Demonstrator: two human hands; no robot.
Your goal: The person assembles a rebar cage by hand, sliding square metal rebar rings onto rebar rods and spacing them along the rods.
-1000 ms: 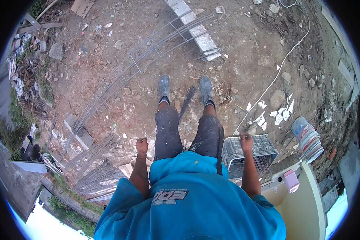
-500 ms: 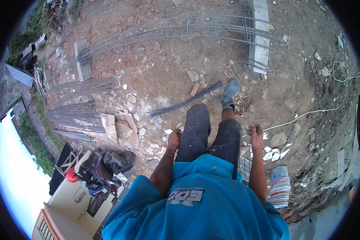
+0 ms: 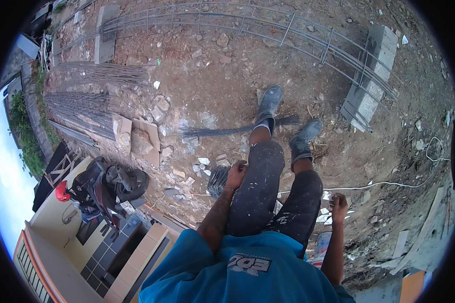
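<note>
My left hand (image 3: 236, 175) hangs beside my left thigh, fingers loosely bent, with nothing seen in it. Just past it on the ground is a dark coil-like bundle (image 3: 217, 179), partly hidden by the hand. My right hand (image 3: 339, 207) hangs out to the right of my right leg, its fingers loosely curled and apart from the thumb; no held thing shows. White broken tile pieces (image 3: 324, 214) lie near it on the ground. In front, a bundle of thin steel rods (image 3: 217, 131) lies across the dirt, partly hidden behind my left boot (image 3: 270, 101).
A long rebar cage (image 3: 212, 20) rests on concrete blocks (image 3: 376, 68) ahead. More thin rods (image 3: 81, 108) and torn cardboard with a stone (image 3: 142, 143) lie left. A motorbike (image 3: 106, 187) stands by a tiled structure. A white cable (image 3: 379, 187) crosses the ground at right.
I have stepped forward, my left boot now ahead at the rod bundle. The view has turned, with the block tilting rightward. Both hands still hang at my sides; the dark bundle has come into view.
</note>
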